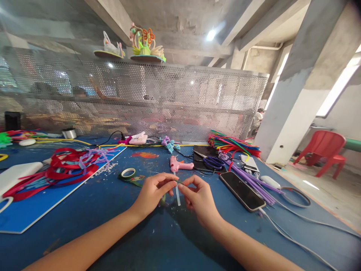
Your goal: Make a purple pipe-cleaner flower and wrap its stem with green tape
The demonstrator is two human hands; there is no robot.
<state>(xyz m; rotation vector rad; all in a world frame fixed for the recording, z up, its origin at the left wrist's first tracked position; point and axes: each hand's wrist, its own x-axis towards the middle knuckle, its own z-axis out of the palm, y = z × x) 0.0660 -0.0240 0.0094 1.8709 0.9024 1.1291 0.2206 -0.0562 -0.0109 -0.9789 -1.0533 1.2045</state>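
Between my two hands runs a thin dark green strip [178,181], pinched at its ends over the middle of the blue table. My left hand [154,194] has its thumb and forefinger closed on one end. The other end is in the pinch of my right hand [200,196]. Just beyond the fingers lies a pink glue gun [180,165], with a translucent glue stick [177,195] reaching back from it, below the strip. A roll of tape [128,173] rests left of the glue gun. Something greenish under my left fingers is partly hidden.
Red ribbons [60,169] lie on a blue board [31,210] at left. To the right are a phone [242,191] with a cable, purple stems [251,180], scissors [213,161] and colourful stems [234,143]. A perforated metal screen [169,98] stands behind the table.
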